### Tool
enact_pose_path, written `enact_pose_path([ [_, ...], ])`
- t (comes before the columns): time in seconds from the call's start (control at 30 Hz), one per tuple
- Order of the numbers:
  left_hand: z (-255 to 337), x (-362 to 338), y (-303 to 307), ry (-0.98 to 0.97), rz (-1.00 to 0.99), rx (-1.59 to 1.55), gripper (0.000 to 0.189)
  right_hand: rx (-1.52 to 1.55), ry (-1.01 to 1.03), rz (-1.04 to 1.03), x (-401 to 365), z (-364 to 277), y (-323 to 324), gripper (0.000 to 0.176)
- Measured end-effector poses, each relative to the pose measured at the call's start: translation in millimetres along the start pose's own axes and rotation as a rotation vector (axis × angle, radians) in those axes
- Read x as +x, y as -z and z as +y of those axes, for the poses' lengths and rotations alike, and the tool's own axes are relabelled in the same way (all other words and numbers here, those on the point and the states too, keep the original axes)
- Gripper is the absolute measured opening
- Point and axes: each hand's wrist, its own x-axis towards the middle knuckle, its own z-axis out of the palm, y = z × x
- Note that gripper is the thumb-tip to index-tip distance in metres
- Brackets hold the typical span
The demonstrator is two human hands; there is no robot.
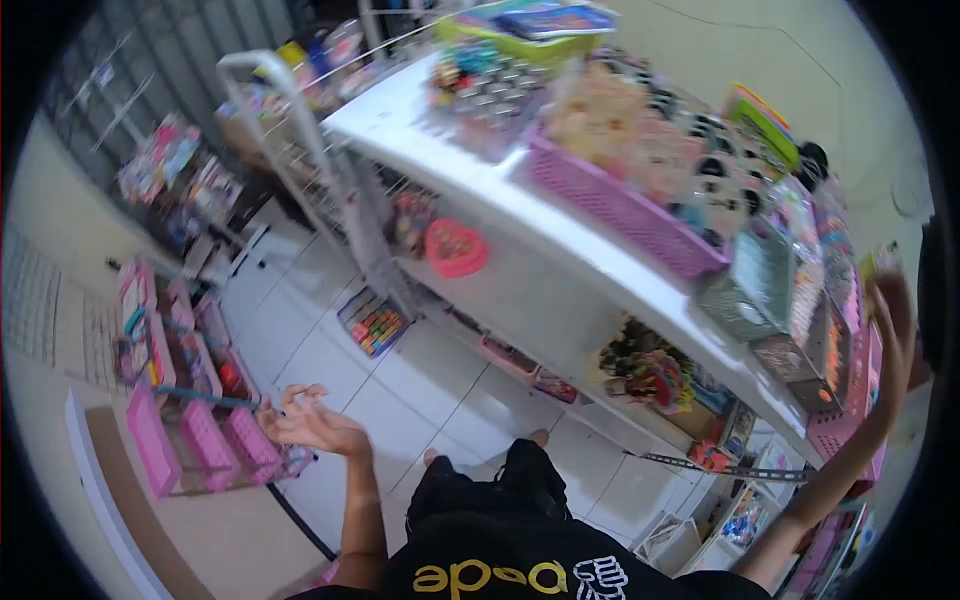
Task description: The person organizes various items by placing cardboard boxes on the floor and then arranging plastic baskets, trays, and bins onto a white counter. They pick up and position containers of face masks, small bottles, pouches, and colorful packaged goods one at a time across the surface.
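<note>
My left hand (314,424) is raised in the air at the left, fingers apart and slightly curled, with nothing in it. Behind it stands a pink tiered rack (240,440). At the far right my right hand (893,325) is lifted beside the right end of the white shelf unit (570,230), near a pink basket (858,400) and a floral box (745,280). Its fingers are blurred, and whether they hold anything cannot be made out. On the shelf top sits a long purple basket (620,205) full of carded accessories.
A heart-shaped pink container (456,248) sits on the lower shelf. On the tiled floor (400,385) lies a tray of small colourful items (374,324). A white wire rack (300,160) stands at the upper left. White bins (670,540) are at the lower right.
</note>
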Motion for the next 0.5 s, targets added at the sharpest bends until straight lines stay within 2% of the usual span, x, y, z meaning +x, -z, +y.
enact_pose_path([
  [0.03, -5, 21, 40, 0.011, 0.072, 0.139, 0.043, 0.017, 0.041, -0.001, -25, -14, 1, 0.016],
  [0.07, -13, 40, 85, 0.003, 0.097, 0.168, 0.043, 0.118, -0.028, 0.090, -57, -1, -2, 0.018],
  [0.1, -18, 54, 137, 0.089, 0.144, 0.321, 0.042, 0.293, 0.238, 0.009, -82, -5, -19, 0.024],
  [0.13, -18, 64, 179, 0.181, 0.196, 0.471, 0.042, 0.650, 0.303, -0.233, -105, 3, -33, 0.030],
  [0.17, -16, 73, 208, 0.178, 0.231, 0.489, 0.042, 0.798, 0.450, -0.321, -123, -33, -77, 0.030],
  [0.2, -16, 80, 231, 0.084, 0.222, 0.719, 0.041, 0.905, 0.462, -0.361, -147, -32, -112, 0.030],
  [0.23, -14, 86, 250, -0.004, 0.201, 0.956, 0.041, 0.851, 0.463, -0.840, -138, -55, -140, 0.035],
  [0.27, -11, 87, 259, 0.085, 0.282, 0.877, 0.042, 0.674, 0.379, -1.120, -130, -86, -170, 0.035],
  [0.3, -14, 89, 269, 0.084, 0.294, 0.895, 0.042, 0.652, 0.221, -1.212, -132, -100, -205, 0.030],
  [0.37, -37, 84, 294, 0.295, 0.443, 0.968, 0.044, 0.573, -0.105, -1.350, -135, -132, -266, 0.024],
  [0.4, -58, 75, 319, 0.408, 0.416, 0.983, 0.043, 0.517, -0.263, -1.396, -133, -148, -291, 0.022],
  [0.43, -80, 70, 333, 0.521, 0.390, 0.994, 0.044, 0.511, -0.255, -1.405, -137, -147, -320, 0.022],
  [0.5, -131, 52, 348, 0.865, 0.161, 0.779, 0.037, 0.812, -0.148, -1.593, -147, -138, -391, 0.026],
])
